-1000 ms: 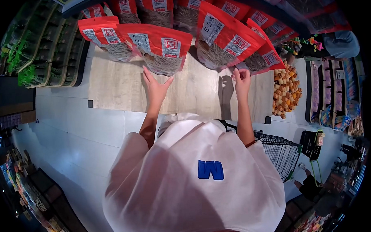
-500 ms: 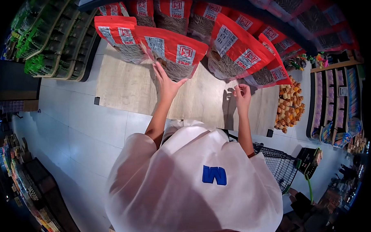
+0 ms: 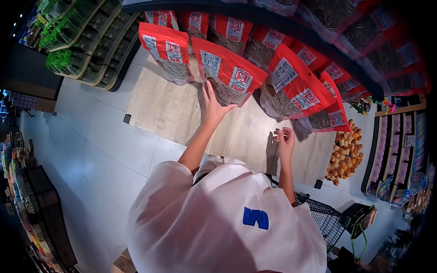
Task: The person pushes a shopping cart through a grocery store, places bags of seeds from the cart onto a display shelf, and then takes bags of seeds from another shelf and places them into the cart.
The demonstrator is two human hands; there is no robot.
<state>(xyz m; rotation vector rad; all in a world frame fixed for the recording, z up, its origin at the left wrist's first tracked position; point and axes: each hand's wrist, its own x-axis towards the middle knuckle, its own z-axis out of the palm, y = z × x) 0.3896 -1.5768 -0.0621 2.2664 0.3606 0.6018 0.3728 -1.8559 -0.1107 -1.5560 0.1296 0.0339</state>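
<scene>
My left hand (image 3: 214, 107) is closed around the lower part of a red-topped bag of sunflower seeds (image 3: 230, 93), thumb at its bottom right and fingers on its left side. The bag stands upright, leaning slightly, at the front of the wooden shelf board (image 3: 179, 106). My right hand (image 3: 285, 140) hovers over the board with loosely curled fingers, thumb a little apart, and nothing visible in it. Just above it stands another bag of sunflower seeds (image 3: 286, 88), not touched by the hand. A similar bag (image 3: 170, 61) stands left of the held one.
More red bags (image 3: 230, 28) fill the back row, below a dark upper shelf edge (image 3: 301, 25). A wire shopping cart (image 3: 325, 219) is at my right side. Several brown and orange items (image 3: 345, 156) are heaped beyond the board's right end. Green-stocked shelves (image 3: 88, 57) stand at left.
My view has tilted, so shelf, bags and hands sit lower and further right. The left hand keeps its grip on the bag; the right hand stays near the board.
</scene>
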